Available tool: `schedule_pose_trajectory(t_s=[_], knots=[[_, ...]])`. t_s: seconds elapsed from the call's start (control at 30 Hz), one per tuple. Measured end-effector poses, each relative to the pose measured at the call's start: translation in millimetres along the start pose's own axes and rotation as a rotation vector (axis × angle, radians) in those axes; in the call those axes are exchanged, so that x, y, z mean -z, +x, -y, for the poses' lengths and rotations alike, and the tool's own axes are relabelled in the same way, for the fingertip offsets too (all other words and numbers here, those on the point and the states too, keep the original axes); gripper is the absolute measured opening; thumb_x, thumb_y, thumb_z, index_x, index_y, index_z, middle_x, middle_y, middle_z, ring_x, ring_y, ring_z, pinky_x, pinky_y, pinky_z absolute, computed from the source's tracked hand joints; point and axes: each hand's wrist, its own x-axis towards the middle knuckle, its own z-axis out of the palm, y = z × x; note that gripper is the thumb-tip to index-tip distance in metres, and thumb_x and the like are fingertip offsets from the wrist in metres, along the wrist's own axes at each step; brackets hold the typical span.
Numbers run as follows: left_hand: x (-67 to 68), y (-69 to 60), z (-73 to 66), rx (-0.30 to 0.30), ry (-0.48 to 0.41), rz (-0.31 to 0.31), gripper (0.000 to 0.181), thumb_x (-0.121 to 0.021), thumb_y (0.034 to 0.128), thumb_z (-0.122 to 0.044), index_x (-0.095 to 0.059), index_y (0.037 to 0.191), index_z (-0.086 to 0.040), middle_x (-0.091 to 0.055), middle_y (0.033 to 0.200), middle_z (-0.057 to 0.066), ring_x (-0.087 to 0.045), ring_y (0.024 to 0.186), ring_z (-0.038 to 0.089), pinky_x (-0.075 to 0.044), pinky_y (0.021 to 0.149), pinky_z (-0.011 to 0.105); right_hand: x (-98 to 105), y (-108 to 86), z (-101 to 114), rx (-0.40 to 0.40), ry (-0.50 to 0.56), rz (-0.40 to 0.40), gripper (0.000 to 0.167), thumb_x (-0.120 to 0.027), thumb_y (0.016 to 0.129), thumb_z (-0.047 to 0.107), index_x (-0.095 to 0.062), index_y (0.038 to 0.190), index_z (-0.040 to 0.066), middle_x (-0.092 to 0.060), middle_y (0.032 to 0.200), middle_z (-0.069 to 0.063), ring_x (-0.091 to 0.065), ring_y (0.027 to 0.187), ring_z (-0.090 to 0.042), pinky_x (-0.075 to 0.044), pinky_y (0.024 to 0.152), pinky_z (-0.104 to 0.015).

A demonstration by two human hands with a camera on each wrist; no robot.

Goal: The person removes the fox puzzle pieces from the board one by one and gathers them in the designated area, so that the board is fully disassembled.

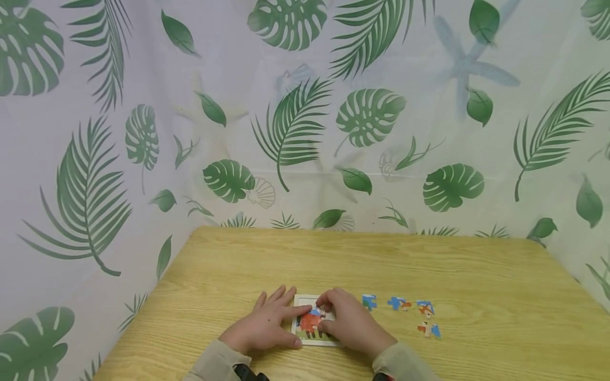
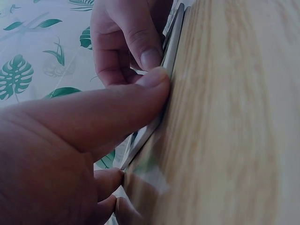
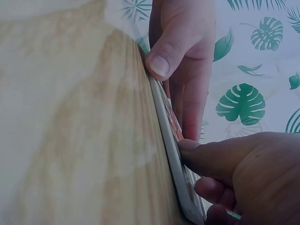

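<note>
Bent fingers on R hand (image 1: 350,323), over R side of puzzle (image 1: 310,320), thumb tip down on it. Grip narrow there; can't tell from any view if pinching a pc. btwn thumb + forefinger. Across to L hand (image 1: 269,321): grip wide, fingers spread fairly straight, forefinger laid over L part of puzzle, thumb touching near-side L corner of white tray (image 1: 321,343). Confirmed in L wrist view: thumb tip right at tray's edge.

Caught btwn both hands, set in tray, flat on desk (image 1: 500,301): puzzle itself, red, blue + green showing, partly covered. Out to R, just past R hand, loose on desk: three small pcs. (image 1: 369,302) in a rough row, apart from each other, mostly blue w/ green or reddish marks. Just below row's R end, one more pc. (image 1: 434,330), blue + reddish. Further out, pale sleeves (image 1: 214,362) on both arms, dark bands (image 1: 248,372) at both wrists. Beyond desk's far edge and up both sides: white cloth (image 1: 229,32), green leaf print all over, few faint starfish too.
</note>
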Motion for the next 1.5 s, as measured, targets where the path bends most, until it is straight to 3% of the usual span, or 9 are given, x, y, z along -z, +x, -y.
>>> schedule_pose_trajectory(t_s=[0.17,0.27,0.43,0.67,1.0,1.2,1.5], knots=[[-1.1,0.4,1.5,-0.005,0.000,0.005,0.074,-0.076,0.0863,-0.051,-0.050,0.152,-0.030,-0.018,0.167,0.015,-0.004,0.154,0.036,0.002,0.116,0.066,-2,-0.4,1,-0.021,0.023,-0.007,0.032,-0.083,0.085,0.020,-0.065,0.111,0.017,-0.057,0.098,0.006,-0.054,0.087,-0.015,-0.048,0.079,-0.041],[-1.6,0.3,2.1,-0.005,0.006,0.007,0.074,-0.075,0.0863,-0.052,-0.049,0.152,-0.030,-0.017,0.167,0.014,-0.003,0.154,0.035,0.002,0.117,0.065,-3,-0.3,1,-0.048,0.057,-0.013,0.033,-0.083,0.084,0.019,-0.064,0.111,0.018,-0.058,0.095,0.006,-0.054,0.082,-0.015,-0.048,0.074,-0.038],[-1.7,0.7,2.5,0.000,0.009,0.007,0.075,-0.075,0.0861,-0.052,-0.048,0.153,-0.031,-0.017,0.167,0.013,-0.003,0.154,0.035,0.002,0.117,0.065,-3,-0.4,-1,-0.094,0.184,-0.036,0.019,-0.074,0.091,0.012,-0.062,0.105,0.017,-0.060,0.089,0.003,-0.055,0.073,-0.017,-0.047,0.064,-0.034],[-0.4,2.5,1.8,0.013,0.025,-0.014,0.080,-0.078,0.0852,-0.049,-0.045,0.155,-0.029,-0.019,0.167,0.012,-0.005,0.154,0.036,0.001,0.117,0.066,4,1.6,1,-0.134,0.366,-0.061,0.004,-0.064,0.100,0.013,-0.064,0.102,0.010,-0.062,0.089,-0.003,-0.059,0.079,-0.019,-0.049,0.071,-0.036],[-1.7,2.4,2.7,0.035,-0.004,-0.022,0.092,-0.080,0.0820,-0.051,-0.038,0.159,-0.021,-0.021,0.167,0.010,-0.007,0.154,0.033,0.001,0.118,0.064,15,-2.9,5,-0.141,0.338,-0.083,0.006,-0.062,0.100,0.013,-0.064,0.097,0.008,-0.062,0.089,-0.001,-0.057,0.082,-0.018,-0.049,0.074,-0.035],[-2.6,2.6,3.9,0.052,-0.022,-0.024,0.095,-0.081,0.0811,-0.050,-0.037,0.159,-0.018,-0.021,0.167,0.009,-0.006,0.154,0.032,0.002,0.118,0.063,30,-6.3,8,-0.147,0.260,-0.102,0.007,-0.062,0.100,0.010,-0.062,0.093,0.013,-0.062,0.086,0.001,-0.054,0.079,-0.018,-0.045,0.073,-0.035],[-3.2,4.1,3.3,0.059,-0.043,-0.021,0.098,-0.082,0.0803,-0.048,-0.034,0.160,-0.015,-0.020,0.167,0.006,-0.006,0.155,0.029,0.003,0.119,0.061,56,-22.4,-13,-0.165,0.162,-0.119,0.008,-0.063,0.100,0.009,-0.060,0.093,0.014,-0.058,0.083,0.001,-0.051,0.076,-0.017,-0.042,0.069,-0.035]])
